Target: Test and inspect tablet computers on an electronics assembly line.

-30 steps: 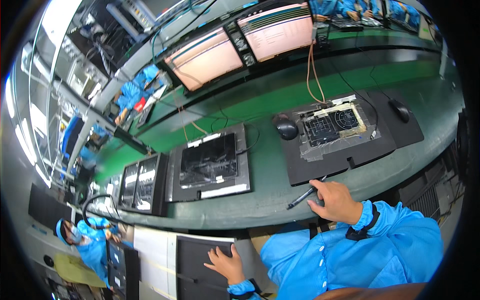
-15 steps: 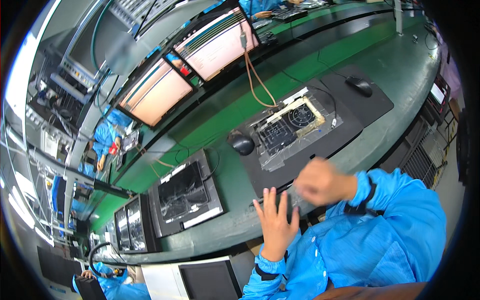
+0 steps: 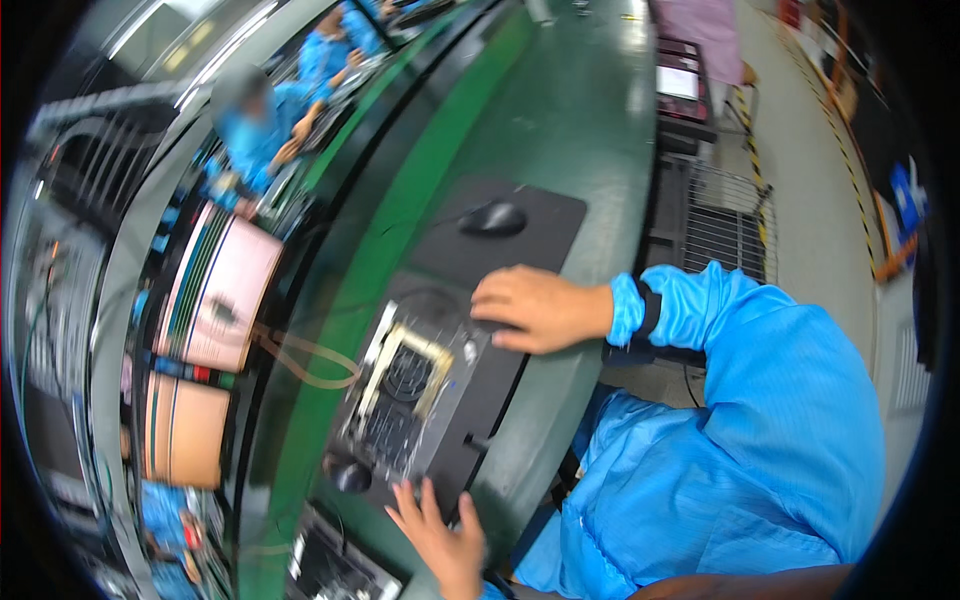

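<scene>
black board (image 3: 487, 395) likely wants a light touch clear of its taped panel (image 3: 403, 378), left hand (image 3: 445, 540) fingers spread and empty, right hand (image 3: 542, 308) fingers bent, hold unclear.

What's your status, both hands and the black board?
Right hand palm-down at the black board, contact unclear. Left hand open, spread by the board's lower end. Black mouse close beside the left hand.
</scene>
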Demonstrator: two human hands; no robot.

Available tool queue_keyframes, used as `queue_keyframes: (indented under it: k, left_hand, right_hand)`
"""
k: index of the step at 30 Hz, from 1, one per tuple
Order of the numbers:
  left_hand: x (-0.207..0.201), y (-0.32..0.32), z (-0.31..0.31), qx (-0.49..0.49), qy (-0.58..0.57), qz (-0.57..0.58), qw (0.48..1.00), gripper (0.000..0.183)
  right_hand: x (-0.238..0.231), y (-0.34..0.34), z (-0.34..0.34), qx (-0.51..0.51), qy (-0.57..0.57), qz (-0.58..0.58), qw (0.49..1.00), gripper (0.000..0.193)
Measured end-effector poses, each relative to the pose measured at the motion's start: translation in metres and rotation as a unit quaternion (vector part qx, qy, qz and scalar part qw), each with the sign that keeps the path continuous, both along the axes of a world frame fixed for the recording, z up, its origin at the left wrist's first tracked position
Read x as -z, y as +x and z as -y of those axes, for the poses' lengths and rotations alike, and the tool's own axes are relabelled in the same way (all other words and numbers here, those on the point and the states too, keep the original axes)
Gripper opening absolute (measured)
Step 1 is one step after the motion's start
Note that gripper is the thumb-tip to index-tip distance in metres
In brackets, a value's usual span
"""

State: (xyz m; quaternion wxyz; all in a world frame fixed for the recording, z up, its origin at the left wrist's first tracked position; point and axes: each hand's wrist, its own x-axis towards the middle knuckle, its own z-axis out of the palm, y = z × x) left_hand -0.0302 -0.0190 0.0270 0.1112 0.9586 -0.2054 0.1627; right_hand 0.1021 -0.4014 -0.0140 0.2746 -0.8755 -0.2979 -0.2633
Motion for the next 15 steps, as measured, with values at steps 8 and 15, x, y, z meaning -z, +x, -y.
queue_keyframes:
  k: [8, 15]
  left_hand:
    - [0.03, -0.054, 0.045, 0.051, -0.219, 0.019, 0.974, 0.026]
    - [0.044, -0.066, 0.035, -0.053, -0.255, -0.071, 0.963, 0.02]
  right_hand:
    - [0.034, -0.094, -0.008, 0.085, 0.134, 0.025, 0.987, 0.04]
    - [0.045, -0.101, -0.02, 0.127, 0.153, 0.121, 0.973, 0.011]
